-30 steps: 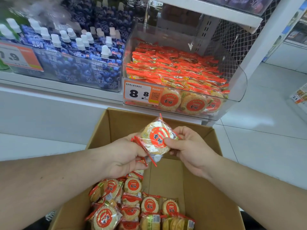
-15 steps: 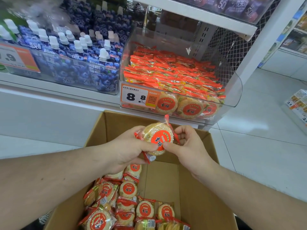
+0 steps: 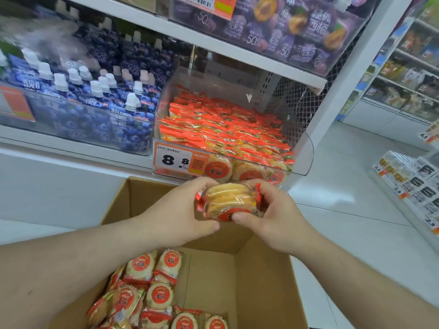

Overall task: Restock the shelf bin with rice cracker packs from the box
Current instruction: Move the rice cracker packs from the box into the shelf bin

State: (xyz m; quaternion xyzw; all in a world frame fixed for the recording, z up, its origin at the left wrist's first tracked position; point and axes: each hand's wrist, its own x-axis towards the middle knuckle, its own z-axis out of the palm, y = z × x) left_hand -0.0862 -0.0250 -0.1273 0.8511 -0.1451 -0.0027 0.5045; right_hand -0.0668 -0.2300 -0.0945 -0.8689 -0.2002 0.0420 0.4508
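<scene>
Crinkly clear plastic with red ends wraps the rice cracker pack (image 3: 228, 202) that both hands are clamped on, one at each end. The left hand (image 3: 177, 216) curls round the left end, and the right hand (image 3: 276, 216) pinches the right end with its thumb across the red label. The pack is turned edge-up (you can see the rims of two crackers stacked inside), which looks to me like a way of lining it up with the packs that stand on edge in rows in the bin. It is held in the air above the far wall of the cardboard box (image 3: 213, 269), just below the front lip of the clear shelf bin (image 3: 306, 153), so I would judge it to be on its way up and in.

The bin already looks close to full, with several rows of red-edged packs, too many and too tightly set to count; three round labels show through its front wall beside the price tag (image 3: 173, 160). Down in the box, the loose packs (image 3: 152, 288) lie in a heap on the left side, about ten that I can make out, some cut off by the frame edge, while the right half shows bare cardboard. To the left of the bin stand blue drink pouches (image 3: 95, 108) with white caps, well over a dozen. Purple pouches (image 3: 285, 27) sit on the shelf above.
</scene>
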